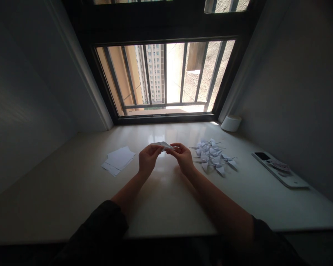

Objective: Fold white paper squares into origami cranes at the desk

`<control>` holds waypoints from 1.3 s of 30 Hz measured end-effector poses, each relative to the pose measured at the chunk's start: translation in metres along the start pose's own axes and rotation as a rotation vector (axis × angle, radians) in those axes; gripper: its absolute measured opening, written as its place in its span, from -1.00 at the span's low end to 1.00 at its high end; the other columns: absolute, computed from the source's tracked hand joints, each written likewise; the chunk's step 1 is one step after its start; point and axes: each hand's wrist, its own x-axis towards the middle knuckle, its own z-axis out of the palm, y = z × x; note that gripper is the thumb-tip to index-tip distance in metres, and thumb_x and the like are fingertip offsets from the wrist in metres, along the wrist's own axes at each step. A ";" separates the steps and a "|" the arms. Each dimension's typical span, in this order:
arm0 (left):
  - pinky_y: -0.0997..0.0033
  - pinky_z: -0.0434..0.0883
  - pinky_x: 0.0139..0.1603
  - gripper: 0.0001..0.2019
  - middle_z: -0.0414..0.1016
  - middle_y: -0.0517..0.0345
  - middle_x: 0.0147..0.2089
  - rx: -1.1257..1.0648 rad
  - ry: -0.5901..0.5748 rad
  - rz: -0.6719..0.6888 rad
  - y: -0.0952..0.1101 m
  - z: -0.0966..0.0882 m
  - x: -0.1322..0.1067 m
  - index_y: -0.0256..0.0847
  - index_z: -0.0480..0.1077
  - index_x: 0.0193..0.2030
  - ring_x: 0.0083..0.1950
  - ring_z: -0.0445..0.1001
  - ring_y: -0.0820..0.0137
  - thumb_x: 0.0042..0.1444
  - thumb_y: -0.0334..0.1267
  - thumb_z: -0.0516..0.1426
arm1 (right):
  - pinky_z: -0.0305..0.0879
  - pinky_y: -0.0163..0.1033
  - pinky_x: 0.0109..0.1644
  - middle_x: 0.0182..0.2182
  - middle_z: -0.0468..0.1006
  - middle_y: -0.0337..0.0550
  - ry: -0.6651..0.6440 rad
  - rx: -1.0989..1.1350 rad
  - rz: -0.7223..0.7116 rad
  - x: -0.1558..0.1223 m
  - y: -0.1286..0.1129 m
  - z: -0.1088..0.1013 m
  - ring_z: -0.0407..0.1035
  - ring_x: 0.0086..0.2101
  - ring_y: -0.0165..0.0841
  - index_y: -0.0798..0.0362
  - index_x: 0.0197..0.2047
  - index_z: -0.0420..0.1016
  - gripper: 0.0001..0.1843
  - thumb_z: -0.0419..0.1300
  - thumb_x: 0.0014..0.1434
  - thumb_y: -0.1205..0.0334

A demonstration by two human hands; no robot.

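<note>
A folded piece of white paper (161,143) is held up between my two hands, above the middle of the white ledge. My left hand (149,158) pinches its left side between thumb and fingers. On the other side my right hand (182,155) grips the right corner, thumb and fingertips pressed together. Part of the paper's lower edge hides behind the fingers. Right of my right hand lies a pile of white folded paper cranes (212,155). Several loose sheets of white paper (119,159) lie overlapping to the left of my left hand.
A phone (280,170) in a pale case lies face down on the ledge (161,207) at the right. A white round object (231,123) stands in the back right corner. The dark-framed window (166,117) with bars rises behind, and walls close both sides.
</note>
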 end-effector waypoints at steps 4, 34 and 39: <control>0.31 0.45 -0.23 -0.81 0.57 0.06 -0.33 -0.002 0.009 -0.037 -0.002 0.000 0.002 -0.26 0.48 -0.38 -0.29 0.52 0.33 -0.11 -0.20 0.30 | 0.34 -0.19 -0.23 -0.56 0.59 -0.25 0.004 0.003 0.040 0.003 0.002 -0.003 0.49 -0.45 -0.32 0.02 -0.34 0.49 -0.63 0.44 -0.28 0.16; 0.33 0.45 -0.17 -0.81 0.56 0.07 -0.29 0.230 -0.036 0.074 0.001 -0.004 -0.002 -0.21 0.49 -0.34 -0.23 0.54 0.30 -0.05 -0.15 0.25 | 0.29 -0.27 -0.34 -0.49 0.58 -0.19 -0.038 -0.122 0.059 0.002 0.007 -0.003 0.47 -0.41 -0.33 0.02 -0.27 0.56 -0.64 0.35 -0.17 0.06; 0.38 0.44 -0.24 -0.68 0.58 0.13 -0.29 0.319 0.005 0.095 0.006 -0.004 -0.005 -0.12 0.42 -0.15 -0.28 0.55 0.31 -0.09 -0.15 0.27 | 0.36 -0.21 -0.27 -0.44 0.59 -0.19 -0.024 -0.123 -0.027 0.000 0.007 0.001 0.45 -0.41 -0.33 0.00 -0.30 0.58 -0.68 0.37 -0.18 0.07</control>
